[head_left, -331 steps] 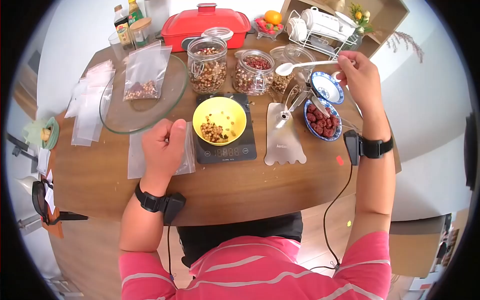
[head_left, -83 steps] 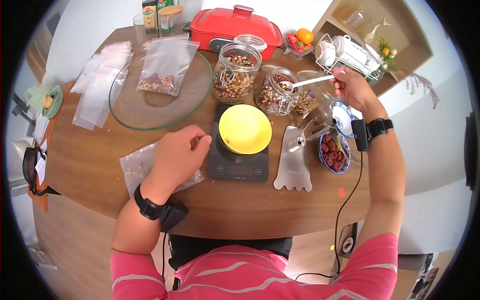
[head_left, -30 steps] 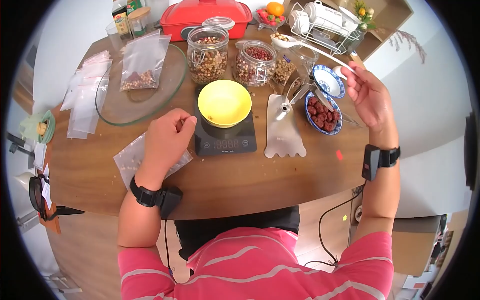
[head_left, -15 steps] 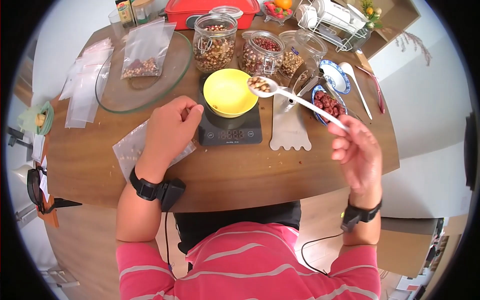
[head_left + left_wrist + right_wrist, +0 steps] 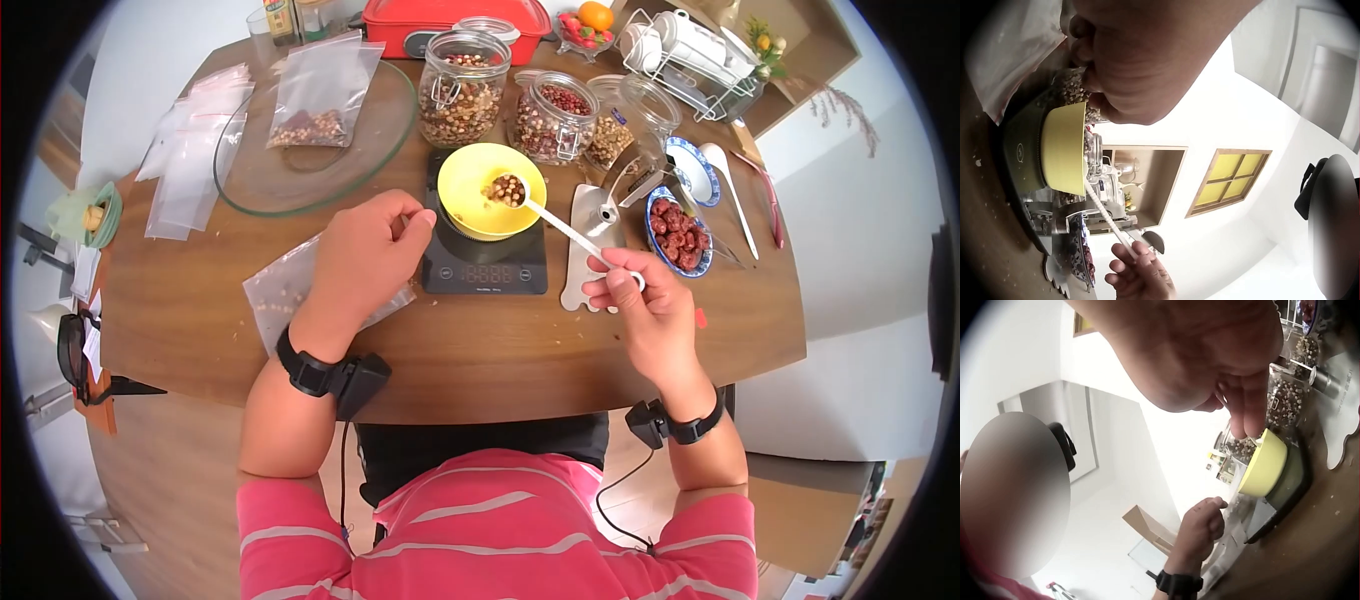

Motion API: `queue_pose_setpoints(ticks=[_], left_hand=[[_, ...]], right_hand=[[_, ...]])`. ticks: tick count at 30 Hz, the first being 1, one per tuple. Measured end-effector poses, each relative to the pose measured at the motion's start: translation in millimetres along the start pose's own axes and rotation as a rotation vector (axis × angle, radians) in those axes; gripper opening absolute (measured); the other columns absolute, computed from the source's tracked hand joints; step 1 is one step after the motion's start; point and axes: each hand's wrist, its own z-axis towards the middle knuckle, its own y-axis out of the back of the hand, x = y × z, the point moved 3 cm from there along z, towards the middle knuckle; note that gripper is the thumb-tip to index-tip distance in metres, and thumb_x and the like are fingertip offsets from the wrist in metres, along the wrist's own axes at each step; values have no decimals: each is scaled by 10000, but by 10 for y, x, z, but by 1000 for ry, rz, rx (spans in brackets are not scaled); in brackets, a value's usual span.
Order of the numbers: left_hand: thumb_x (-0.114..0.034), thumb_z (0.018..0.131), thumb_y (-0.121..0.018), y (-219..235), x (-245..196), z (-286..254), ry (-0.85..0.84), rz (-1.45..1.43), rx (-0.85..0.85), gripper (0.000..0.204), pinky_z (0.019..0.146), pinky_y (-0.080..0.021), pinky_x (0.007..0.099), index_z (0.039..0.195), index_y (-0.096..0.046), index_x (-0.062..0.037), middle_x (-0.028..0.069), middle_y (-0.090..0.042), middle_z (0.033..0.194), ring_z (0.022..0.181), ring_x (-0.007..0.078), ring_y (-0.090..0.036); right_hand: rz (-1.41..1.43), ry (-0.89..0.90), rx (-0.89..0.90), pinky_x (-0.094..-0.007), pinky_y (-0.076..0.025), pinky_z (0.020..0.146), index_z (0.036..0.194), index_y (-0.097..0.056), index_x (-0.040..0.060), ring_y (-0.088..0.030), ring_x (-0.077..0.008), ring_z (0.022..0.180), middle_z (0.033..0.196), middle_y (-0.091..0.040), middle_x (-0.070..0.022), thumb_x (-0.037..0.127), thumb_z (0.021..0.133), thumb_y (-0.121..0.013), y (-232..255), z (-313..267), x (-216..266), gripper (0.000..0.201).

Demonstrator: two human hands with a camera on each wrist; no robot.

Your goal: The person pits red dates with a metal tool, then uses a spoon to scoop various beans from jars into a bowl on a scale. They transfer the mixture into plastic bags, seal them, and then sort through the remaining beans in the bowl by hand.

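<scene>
Swung left, the long white spoon (image 5: 564, 229) pinched in the right hand (image 5: 652, 312) brings brown beans (image 5: 502, 190) to the round yellow bowl (image 5: 461, 186), left hand (image 5: 368, 255) curled, seemingly empty, so pouring likely needs more tilt.

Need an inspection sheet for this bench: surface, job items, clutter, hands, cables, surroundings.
Surface: brown table, small pale crumbs on it.
Job items: white spoon, head at the yellow bowl with mixed beans; contact unclear. Bowl stands on the black scale.
Clutter: three glass jars, wavy-edged metal tool, glass plate bearing a part-filled bag, flat bags at left.
Left hand: fingers curled, nothing seen in it.
Right hand: pinches the spoon handle.
Cables: black cable at each wrist, below the table edge.
Surroundings: red appliance, dish rack behind.
</scene>
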Motion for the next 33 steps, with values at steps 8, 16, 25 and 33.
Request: queue_pose_setpoints(ticks=[8,16,25,33], left_hand=[[-217,964,-694,-4,-2,-8,-15,31,-7,220,576,-410,291,940,-694,2,27,-603,653,601,92,-496],[-224,960,-692,-26,1,-7,-50,55,-25,223,575,-414,303,943,-695,-1,48,-598,647,592,109,-501],[-215,962,-687,-50,12,-1,-49,68,-15,218,575,-413,292,933,-692,1,30,-592,647,600,92,-491],[-212,965,-692,-19,23,-2,-47,32,-1,210,576,-412,289,951,-691,-3,28,-608,657,595,92,-494]], right_hand=[[-793,677,50,-355,-613,781,1167,-685,-7,-755,-320,898,1105,-738,-180,-50,916,-669,-107,-63,173,256],[-509,453,-280,-359,-624,788,1234,-652,-36,-762,-281,917,1170,-733,-171,-9,984,-612,-48,67,158,255],[750,43,-349,-413,-609,948,1402,-464,-122,-694,-342,1153,1323,-621,-266,84,1078,-471,-257,494,220,384],[877,63,-462,-449,-561,1051,1401,-440,-136,-625,-367,1272,1384,-569,-268,45,1070,-416,-342,654,176,378]])
